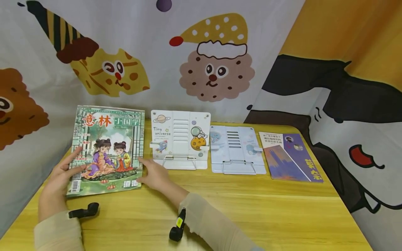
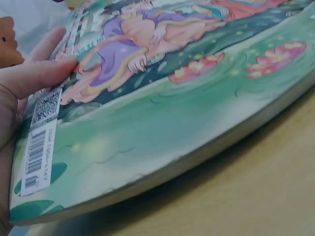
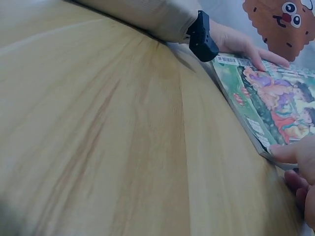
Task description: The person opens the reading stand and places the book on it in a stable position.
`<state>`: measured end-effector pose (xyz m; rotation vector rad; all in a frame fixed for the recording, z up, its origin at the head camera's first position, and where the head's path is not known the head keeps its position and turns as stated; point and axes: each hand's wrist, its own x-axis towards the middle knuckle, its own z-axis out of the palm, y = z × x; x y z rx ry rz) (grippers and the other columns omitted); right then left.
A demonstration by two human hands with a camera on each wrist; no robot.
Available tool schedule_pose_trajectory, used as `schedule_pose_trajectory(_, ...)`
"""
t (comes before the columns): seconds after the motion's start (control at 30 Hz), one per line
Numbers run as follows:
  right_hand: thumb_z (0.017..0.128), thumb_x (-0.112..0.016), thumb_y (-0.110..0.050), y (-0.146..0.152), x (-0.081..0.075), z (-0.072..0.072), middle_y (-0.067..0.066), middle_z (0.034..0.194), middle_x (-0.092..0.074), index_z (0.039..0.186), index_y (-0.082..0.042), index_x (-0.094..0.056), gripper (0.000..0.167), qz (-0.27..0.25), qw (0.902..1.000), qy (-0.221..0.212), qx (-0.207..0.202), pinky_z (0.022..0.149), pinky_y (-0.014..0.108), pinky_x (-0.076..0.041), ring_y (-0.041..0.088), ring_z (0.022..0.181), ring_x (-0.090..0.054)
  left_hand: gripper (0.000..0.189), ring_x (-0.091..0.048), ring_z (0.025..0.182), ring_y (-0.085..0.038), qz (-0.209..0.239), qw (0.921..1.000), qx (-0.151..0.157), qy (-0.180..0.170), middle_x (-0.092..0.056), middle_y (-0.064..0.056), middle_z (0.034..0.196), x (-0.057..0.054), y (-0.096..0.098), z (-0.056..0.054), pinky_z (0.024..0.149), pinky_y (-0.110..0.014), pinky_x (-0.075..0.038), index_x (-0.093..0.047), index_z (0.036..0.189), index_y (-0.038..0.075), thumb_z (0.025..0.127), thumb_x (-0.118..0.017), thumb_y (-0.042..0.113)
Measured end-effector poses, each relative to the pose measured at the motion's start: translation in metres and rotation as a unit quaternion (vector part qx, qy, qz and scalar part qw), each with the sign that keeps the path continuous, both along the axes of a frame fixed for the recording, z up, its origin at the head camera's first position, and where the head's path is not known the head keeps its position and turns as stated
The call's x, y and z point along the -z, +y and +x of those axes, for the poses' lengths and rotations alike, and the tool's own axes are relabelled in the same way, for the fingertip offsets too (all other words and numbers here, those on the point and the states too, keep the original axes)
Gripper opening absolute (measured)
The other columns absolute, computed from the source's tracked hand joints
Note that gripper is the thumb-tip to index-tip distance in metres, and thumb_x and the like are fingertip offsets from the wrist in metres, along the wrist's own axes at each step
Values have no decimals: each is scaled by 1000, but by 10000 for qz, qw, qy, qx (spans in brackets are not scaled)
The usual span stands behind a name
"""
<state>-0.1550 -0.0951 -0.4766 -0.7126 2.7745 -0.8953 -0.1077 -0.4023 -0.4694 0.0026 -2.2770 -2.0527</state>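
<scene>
A green-bordered magazine (image 1: 110, 146) with two cartoon girls and red Chinese characters on its cover is at the left of the table. My left hand (image 1: 58, 181) grips its left side, thumb lying over the cover near the barcode. On the opposite side, my right hand (image 1: 154, 174) pinches the edge, with the thumb (image 3: 285, 153) on the cover's lower corner and the other fingers curled under it. In the left wrist view the magazine's lower edge (image 2: 197, 157) bows and shows a shadow on the table beneath.
Right of the magazine stands a white "Tiny universe" book stand (image 1: 180, 139) with a wire ledge. Beside it is a pale blue book stand (image 1: 216, 150). A purple booklet (image 1: 282, 164) lies farther right on the wooden table (image 1: 251, 209). A cartoon-printed curtain (image 1: 163, 76) hangs behind.
</scene>
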Motion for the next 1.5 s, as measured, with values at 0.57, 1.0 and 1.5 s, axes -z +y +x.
schedule_pose_trajectory(0.57, 75, -80, -5, 13, -23, 1, -4, 122, -56, 144, -30, -44, 81, -2186, 9748, 386, -212, 47, 16, -43, 2, 56, -44, 83, -61, 102, -6, 2150, 9715, 165, 982, -61, 2, 125, -52, 22, 2, 77, -17, -50, -28, 152, 22, 87, -45, -26)
schedule_pose_trajectory(1.0, 81, -75, -4, 60, -54, -13, -6, 98, -55, 140, -29, -50, 68, -2634, 9624, 534, -388, 47, 19, -39, 7, 57, -41, 78, -67, 91, -15, 2251, 9573, 141, 1809, -66, -7, 114, -89, 69, -4, 68, -22, -54, -35, 148, 13, 84, -45, -30)
schedule_pose_trajectory(1.5, 78, -78, -1, 146, -90, -33, 2, 82, -50, 149, -27, -34, 87, -2198, 9682, 935, -752, 52, 26, -35, 15, 60, -43, 78, -65, 87, -13, 1510, 9638, 582, 2118, -68, -4, 107, -105, 134, -26, 69, -20, -53, -37, 147, 13, 82, -50, -28)
